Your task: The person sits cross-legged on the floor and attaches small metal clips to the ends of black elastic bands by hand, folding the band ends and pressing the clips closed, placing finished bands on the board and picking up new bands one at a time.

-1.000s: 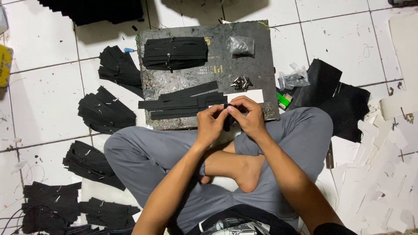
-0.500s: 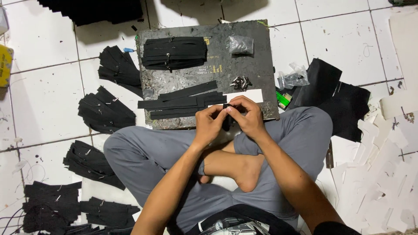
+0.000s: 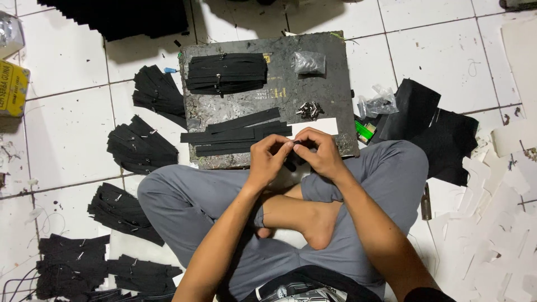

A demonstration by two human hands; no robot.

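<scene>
I sit cross-legged on a white tiled floor (image 3: 61, 117), its grout lines grey and the tiles scuffed. At the far left edge lies a yellow box (image 3: 12, 88). Bundles of black strips (image 3: 140, 146) fan out over the tiles down my left side; I count about six heaps there, some pinned with small metal clips. In front of my knees stands a dark, scratched work board (image 3: 330, 95). On it lie one tidy stack of finished strips (image 3: 226, 72) at the back left, a loose spread of long black strips (image 3: 235, 134) nearer to me, one small clear bag (image 3: 309, 62) and one little pile of metal fittings (image 3: 309, 110).

My left hand (image 3: 268, 159) and my right hand (image 3: 320, 154) meet at the board's near edge, fingertips pinched together on a small black strip piece (image 3: 295, 146), which sits between the two hands, mostly hidden by my fingers. Both hands are closed on it.

To the right lie a green lighter (image 3: 364, 131), black sheet material (image 3: 442, 137) and scattered white paper offcuts (image 3: 492, 223).
</scene>
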